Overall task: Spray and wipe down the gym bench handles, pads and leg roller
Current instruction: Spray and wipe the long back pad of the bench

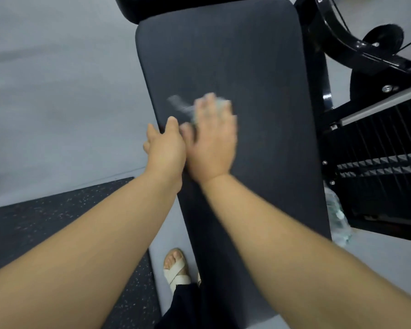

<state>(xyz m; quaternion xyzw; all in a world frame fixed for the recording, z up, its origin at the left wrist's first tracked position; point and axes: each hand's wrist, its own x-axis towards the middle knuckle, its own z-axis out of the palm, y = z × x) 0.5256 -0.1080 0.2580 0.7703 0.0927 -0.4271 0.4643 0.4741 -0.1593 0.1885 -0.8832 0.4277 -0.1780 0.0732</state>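
A: State of left grip (166, 148)?
B: Thumb on top, fingers curled round the left edge of the long dark grey padded bench pad (247, 67).
A: And right grip (211, 143)?
B: Flat, fingers straight, pressing a pale, motion-blurred cloth (179, 105) onto mid-pad, just right of left grip. One clear plastic bottle (337, 217) on floor, near right.

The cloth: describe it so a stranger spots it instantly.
A long dark bench pad runs up the middle. Halfway along lies the right hand, flat. The cloth is the whitish blurred scrap poking out beyond its fingers, paler than skin or pad.
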